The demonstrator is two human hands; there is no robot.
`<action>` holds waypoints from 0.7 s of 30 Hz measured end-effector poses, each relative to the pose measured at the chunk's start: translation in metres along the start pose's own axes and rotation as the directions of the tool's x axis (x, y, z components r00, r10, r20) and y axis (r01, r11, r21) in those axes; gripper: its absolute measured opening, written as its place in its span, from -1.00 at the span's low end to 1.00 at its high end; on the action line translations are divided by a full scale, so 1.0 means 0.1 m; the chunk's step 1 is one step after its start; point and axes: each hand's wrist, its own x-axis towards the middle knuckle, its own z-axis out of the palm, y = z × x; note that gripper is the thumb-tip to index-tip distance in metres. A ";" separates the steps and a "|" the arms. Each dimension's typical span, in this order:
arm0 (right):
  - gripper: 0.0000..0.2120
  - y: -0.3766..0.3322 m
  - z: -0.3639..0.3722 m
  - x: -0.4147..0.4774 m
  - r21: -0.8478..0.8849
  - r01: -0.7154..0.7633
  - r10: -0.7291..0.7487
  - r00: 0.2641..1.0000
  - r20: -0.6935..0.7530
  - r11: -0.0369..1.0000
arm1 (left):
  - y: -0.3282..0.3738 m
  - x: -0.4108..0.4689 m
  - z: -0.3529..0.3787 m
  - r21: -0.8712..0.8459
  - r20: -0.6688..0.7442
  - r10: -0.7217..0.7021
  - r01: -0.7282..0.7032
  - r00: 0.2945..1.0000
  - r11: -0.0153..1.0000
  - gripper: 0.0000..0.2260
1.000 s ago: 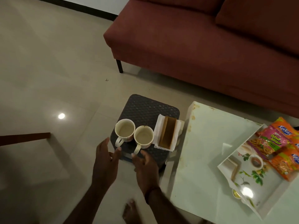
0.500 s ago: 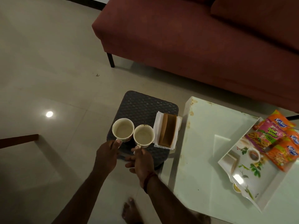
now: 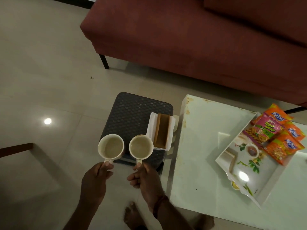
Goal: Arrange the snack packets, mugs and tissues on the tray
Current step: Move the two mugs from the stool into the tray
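Tray (image 3: pixel 245 194) at tabletop's far right edge; snack pkts (image 3: pixel 275 133) already in its far corner. Tissues (image 3: pixel 162 130) on stool's (image 3: pixel 132 113) right edge, untouched. L hand (image 3: pixel 95 178), R hand (image 3: pixel 146 178) each pinch a mug handle: left mug (image 3: pixel 111 146), right mug (image 3: pixel 140 146) at stool's near edge. Mugs + tissues left.

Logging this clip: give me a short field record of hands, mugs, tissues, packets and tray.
left hand: holds left mug by its handle
right hand: holds right mug by its handle
mugs: upright, over the stool's near edge
tissues: in holder on stool
packets: on the tray's far end
tray: on white table
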 end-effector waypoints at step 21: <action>-0.76 0.02 -2.19 -0.91 0.088 0.102 -0.073 0.956 -0.285 0.991 | 0.95 -1.47 1.60 0.081 0.238 0.159 -0.183 0.958 0.980 -0.77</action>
